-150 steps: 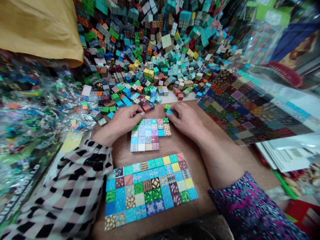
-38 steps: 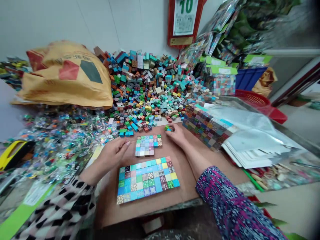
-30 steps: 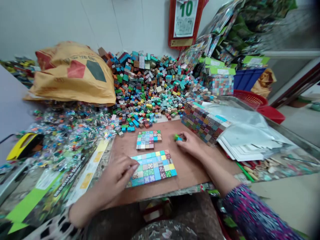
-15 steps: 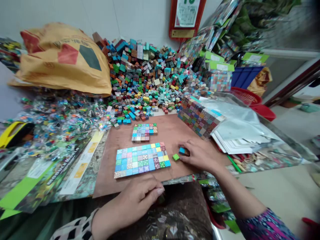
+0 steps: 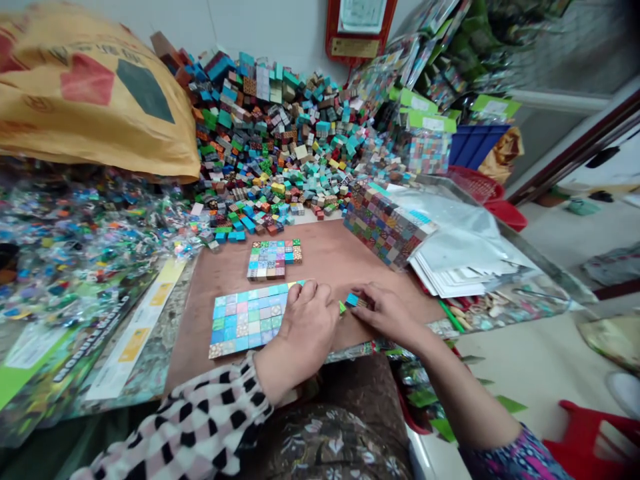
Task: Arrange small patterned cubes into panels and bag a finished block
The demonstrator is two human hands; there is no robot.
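Observation:
A flat panel of small patterned cubes (image 5: 245,317) lies on the brown board, mostly blue and pastel. My left hand (image 5: 310,323) is over its right end, fingers curled and turned down; what lies under the fingertips is hidden. Just beside those fingers a bright green block (image 5: 343,307) shows in part. My right hand (image 5: 385,313) has its fingers closed around a small blue-topped block (image 5: 353,300) with brown sides, low over the board. Behind the panel sits a smaller, stepped group of patterned cubes (image 5: 273,259), touched by neither hand.
A large heap of loose blocks (image 5: 280,147) rises against the wall. At left are a yellow sack (image 5: 100,93) and many small clear packets (image 5: 90,233). A block wall (image 5: 385,227) and plastic-covered white sheets (image 5: 450,267) stand right of the brown board (image 5: 320,253).
My left hand has moved from the lap edge up and right, over the panel's right end beside the green block. My right hand stays at the blue-topped block. The view has shifted slightly.

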